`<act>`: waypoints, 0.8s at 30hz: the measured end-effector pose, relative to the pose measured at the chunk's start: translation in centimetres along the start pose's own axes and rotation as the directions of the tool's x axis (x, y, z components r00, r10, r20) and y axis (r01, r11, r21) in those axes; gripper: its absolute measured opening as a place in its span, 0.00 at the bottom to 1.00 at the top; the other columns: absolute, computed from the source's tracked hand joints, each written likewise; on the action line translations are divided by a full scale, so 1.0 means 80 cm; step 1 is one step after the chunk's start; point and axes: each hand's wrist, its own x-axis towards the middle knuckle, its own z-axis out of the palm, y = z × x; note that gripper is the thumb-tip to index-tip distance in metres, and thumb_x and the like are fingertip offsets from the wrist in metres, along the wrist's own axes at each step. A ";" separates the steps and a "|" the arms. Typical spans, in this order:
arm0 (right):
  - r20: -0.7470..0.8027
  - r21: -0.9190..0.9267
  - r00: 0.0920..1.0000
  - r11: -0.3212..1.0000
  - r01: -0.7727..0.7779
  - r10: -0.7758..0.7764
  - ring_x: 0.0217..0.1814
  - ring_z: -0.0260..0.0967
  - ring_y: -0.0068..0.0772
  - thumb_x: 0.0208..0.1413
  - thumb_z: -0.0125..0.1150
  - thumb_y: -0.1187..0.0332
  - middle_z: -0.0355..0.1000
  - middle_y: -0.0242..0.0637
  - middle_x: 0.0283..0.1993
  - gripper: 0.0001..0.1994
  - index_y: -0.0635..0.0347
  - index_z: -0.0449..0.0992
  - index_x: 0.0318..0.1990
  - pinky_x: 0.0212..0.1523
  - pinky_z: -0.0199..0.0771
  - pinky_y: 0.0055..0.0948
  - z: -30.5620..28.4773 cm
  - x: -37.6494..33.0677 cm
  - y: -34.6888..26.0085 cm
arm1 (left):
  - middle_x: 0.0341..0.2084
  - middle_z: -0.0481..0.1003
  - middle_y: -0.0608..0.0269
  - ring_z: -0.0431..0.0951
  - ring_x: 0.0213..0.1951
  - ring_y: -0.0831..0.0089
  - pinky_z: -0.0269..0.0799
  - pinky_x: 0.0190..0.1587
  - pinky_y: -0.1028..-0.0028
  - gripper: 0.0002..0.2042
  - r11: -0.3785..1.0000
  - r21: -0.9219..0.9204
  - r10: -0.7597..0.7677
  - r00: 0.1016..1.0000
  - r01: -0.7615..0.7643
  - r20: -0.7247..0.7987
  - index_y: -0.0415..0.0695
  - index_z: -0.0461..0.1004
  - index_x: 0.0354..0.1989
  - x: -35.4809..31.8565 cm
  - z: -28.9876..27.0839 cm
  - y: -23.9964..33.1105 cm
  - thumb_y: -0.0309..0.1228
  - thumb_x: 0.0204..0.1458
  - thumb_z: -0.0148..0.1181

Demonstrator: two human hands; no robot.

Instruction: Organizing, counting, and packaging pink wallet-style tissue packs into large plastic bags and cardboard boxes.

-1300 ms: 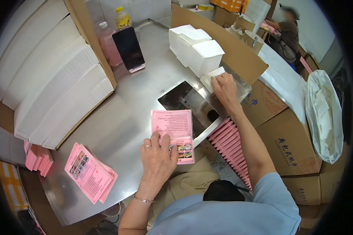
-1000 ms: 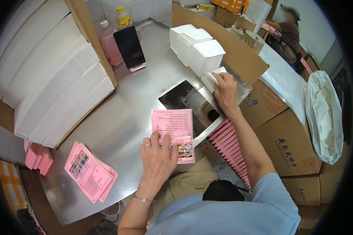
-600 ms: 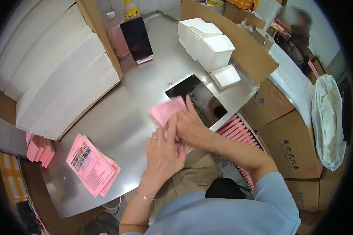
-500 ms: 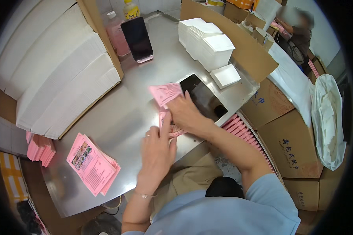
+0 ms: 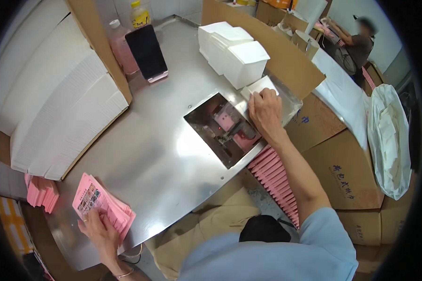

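Pink printed sleeves (image 5: 119, 217) lie in a loose, slightly fanned stack at the near left of the steel bench (image 5: 150, 154), and the left hand (image 5: 100, 229) rests on them, its grip relaxed, fingers parted and lightly bent against the top one. Far to the right, the right hand (image 5: 266, 110) has its fingers curled onto a low pile of white napkins (image 5: 254, 86), just beside a taller napkin stack (image 5: 248, 63); the fingertips are hidden, so I cannot tell whether its grip pinches one. Between the hands, a dark rectangular opening (image 5: 227, 145) shows pinkish patches. On the top sleeve, small coloured pictures sit above lines of print too small to read. Brown cartons (image 5: 340, 164) at the right carry bold dark-blue lettering and a faint reddish drawing. Behind the propped black phone (image 5: 147, 51), a bottle (image 5: 140, 16) wears a yellow label.
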 end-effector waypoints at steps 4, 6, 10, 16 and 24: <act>0.033 0.150 0.998 0.987 -0.062 0.058 0.42 0.65 0.43 0.56 0.61 0.65 0.67 0.41 0.35 0.08 0.60 0.76 0.32 0.40 0.66 0.42 0.000 0.000 -0.001 | 0.44 0.73 0.48 0.73 0.47 0.50 0.68 0.56 0.59 0.16 0.755 -0.655 -0.019 0.997 -0.031 -0.069 0.42 0.67 0.58 0.025 -0.032 0.073 0.28 0.61 0.52; -0.001 0.243 0.999 0.969 -0.037 0.038 0.43 0.65 0.43 0.55 0.63 0.65 0.67 0.41 0.36 0.08 0.61 0.76 0.32 0.40 0.67 0.42 0.008 -0.004 0.007 | 0.44 0.73 0.45 0.75 0.44 0.49 0.72 0.49 0.62 0.16 0.500 -0.856 -0.022 0.991 0.128 0.135 0.39 0.67 0.57 0.039 -0.006 0.152 0.26 0.60 0.54; 0.060 0.221 0.998 0.975 -0.027 0.014 0.43 0.65 0.42 0.54 0.64 0.64 0.67 0.40 0.37 0.09 0.61 0.76 0.33 0.40 0.68 0.42 0.002 -0.004 0.005 | 0.38 0.70 0.54 0.69 0.39 0.56 0.65 0.40 0.61 0.18 0.688 -0.522 0.485 0.854 -0.505 -0.186 0.40 0.72 0.50 0.031 0.048 0.262 0.32 0.52 0.65; 0.047 0.283 0.997 0.956 -0.078 0.067 0.43 0.66 0.42 0.52 0.64 0.68 0.67 0.40 0.37 0.08 0.60 0.78 0.38 0.40 0.67 0.42 0.006 -0.001 0.015 | 0.35 0.69 0.53 0.67 0.39 0.56 0.61 0.39 0.62 0.12 0.752 -0.473 0.437 0.885 -0.458 -0.162 0.42 0.70 0.34 0.033 0.033 0.247 0.32 0.49 0.68; -0.156 0.576 0.983 0.799 0.172 -0.099 0.55 0.70 0.56 0.46 0.57 0.80 0.71 0.52 0.55 0.22 0.69 0.73 0.53 0.56 0.72 0.48 -0.028 -0.021 -0.046 | 0.52 0.67 0.44 0.68 0.52 0.47 0.65 0.52 0.54 0.21 0.519 -0.677 0.594 0.789 -0.522 -0.153 0.38 0.72 0.47 0.029 0.030 0.258 0.30 0.44 0.67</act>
